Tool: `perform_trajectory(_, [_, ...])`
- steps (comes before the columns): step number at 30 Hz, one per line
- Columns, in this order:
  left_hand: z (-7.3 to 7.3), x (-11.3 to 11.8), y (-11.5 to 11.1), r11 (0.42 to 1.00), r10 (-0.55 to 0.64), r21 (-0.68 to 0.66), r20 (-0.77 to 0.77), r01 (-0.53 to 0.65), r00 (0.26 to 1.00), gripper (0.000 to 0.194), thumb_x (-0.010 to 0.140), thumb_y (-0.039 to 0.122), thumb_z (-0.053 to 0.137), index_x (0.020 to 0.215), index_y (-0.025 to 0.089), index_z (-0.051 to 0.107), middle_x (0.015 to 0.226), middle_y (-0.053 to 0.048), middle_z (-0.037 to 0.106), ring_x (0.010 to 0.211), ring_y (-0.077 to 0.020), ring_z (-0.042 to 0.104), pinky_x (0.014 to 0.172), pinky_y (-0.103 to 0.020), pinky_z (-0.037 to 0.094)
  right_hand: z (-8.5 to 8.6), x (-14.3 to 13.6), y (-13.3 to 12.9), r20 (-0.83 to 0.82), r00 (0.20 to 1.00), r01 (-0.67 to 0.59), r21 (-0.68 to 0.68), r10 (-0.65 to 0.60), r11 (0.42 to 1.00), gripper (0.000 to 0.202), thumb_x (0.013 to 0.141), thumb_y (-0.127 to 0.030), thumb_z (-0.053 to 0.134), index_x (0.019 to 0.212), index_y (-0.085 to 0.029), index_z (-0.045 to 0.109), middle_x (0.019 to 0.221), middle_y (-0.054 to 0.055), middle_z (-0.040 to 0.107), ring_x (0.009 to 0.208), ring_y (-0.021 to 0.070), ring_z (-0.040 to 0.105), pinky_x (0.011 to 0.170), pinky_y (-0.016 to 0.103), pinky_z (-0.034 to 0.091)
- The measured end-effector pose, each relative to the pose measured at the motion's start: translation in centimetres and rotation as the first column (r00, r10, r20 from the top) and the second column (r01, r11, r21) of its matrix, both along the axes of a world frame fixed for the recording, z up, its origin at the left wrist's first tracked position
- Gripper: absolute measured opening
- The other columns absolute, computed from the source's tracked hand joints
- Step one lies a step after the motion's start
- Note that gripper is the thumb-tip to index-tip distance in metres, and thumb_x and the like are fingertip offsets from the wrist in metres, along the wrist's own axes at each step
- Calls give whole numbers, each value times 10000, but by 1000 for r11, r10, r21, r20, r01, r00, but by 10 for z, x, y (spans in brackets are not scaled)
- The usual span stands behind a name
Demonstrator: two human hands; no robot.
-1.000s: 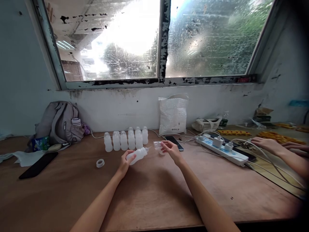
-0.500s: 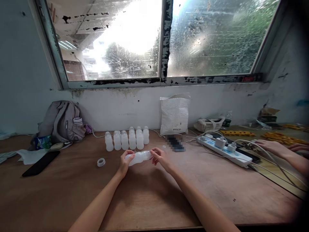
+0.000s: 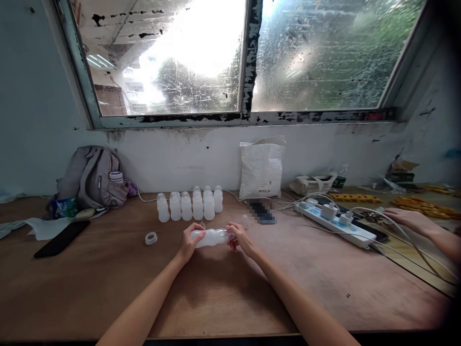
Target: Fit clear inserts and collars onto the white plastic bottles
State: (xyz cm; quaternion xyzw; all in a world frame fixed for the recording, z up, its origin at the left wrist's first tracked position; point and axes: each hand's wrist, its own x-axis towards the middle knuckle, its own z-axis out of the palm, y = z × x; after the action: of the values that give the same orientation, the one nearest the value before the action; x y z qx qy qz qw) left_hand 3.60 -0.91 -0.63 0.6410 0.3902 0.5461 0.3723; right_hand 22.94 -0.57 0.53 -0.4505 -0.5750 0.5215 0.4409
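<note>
The brown tabletop (image 3: 234,298) spreads out below me, with a grey backpack (image 3: 86,178) slumped at its far left and a white plastic bag (image 3: 261,170) propped against the wall. A white power strip (image 3: 334,226) lies to the right; six capped bottles (image 3: 186,206) stand upright behind the person's hands. The left hand (image 3: 189,241) is curled firmly round a milky bottle (image 3: 209,238), which lies tipped nearly sideways between both hands, and the right hand (image 3: 240,238) has its fingers bent closed on the clear cap (image 3: 223,234) over its end. A small white ring (image 3: 151,238) sits off to the left.
</note>
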Motion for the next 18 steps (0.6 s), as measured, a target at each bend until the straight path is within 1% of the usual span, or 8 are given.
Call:
perform_trajectory(2, [0, 0, 0, 1000, -25, 0, -17, 25, 1000, 210, 705, 356, 561, 718, 146, 567, 691, -1, 545, 621, -119, 498, 545, -198, 389, -3, -1, 0, 5, 999, -31, -52, 32, 998, 129, 713, -314, 390, 671, -192, 398, 382, -52, 484, 249, 97, 411, 232, 169, 278])
perform_trajectory(4, [-2, 0, 1, 998, -49, -31, -32, 48, 998, 210, 701, 355, 561, 721, 146, 565, 675, 3, 533, 583, -108, 484, 496, -188, 378, -7, -2, 1, -12, 997, -76, -100, 75, 992, 156, 709, -321, 368, 710, -179, 435, 388, -39, 492, 271, 115, 449, 245, 182, 320])
perform_trajectory(6, [-4, -1, 3, 996, -64, -64, -36, 61, 997, 210, 696, 353, 562, 728, 146, 561, 656, 9, 516, 543, -97, 465, 432, -172, 349, -12, -5, 2, -64, 991, -126, -142, 118, 982, 201, 708, -332, 353, 746, -165, 458, 433, -12, 533, 308, 137, 495, 265, 206, 365])
perform_trajectory(8, [-5, -2, 5, 994, -72, -85, -33, 69, 997, 216, 691, 358, 563, 731, 146, 557, 651, 10, 507, 527, -93, 456, 385, -159, 323, -17, -7, 3, -127, 983, -154, -172, 134, 973, 228, 704, -330, 350, 774, -151, 473, 497, 20, 578, 348, 154, 532, 294, 232, 402])
perform_trajectory(11, [-6, -1, 6, 991, -80, -106, -30, 77, 996, 232, 682, 375, 564, 728, 148, 554, 657, 8, 511, 523, -96, 462, 349, -151, 307, -20, -11, 2, -191, 978, -122, -181, 87, 976, 249, 696, -299, 353, 783, -122, 505, 512, 51, 591, 378, 167, 550, 348, 262, 439])
perform_trajectory(14, [-6, 1, 4, 992, -62, -114, -22, 59, 998, 242, 699, 389, 538, 706, 148, 551, 635, 9, 502, 513, -96, 466, 334, -148, 297, -19, -14, -1, -230, 973, -67, -157, 30, 985, 258, 690, -284, 357, 758, -108, 534, 506, 58, 578, 422, 174, 559, 410, 286, 464])
perform_trajectory(18, [-4, 1, 3, 993, -39, -108, 22, 42, 999, 251, 729, 388, 504, 681, 146, 548, 618, 11, 482, 510, -92, 456, 331, -142, 296, -14, -16, -5, -314, 949, -89, -196, 23, 976, 261, 648, -278, 404, 755, -115, 577, 605, 65, 596, 514, 181, 566, 486, 318, 477])
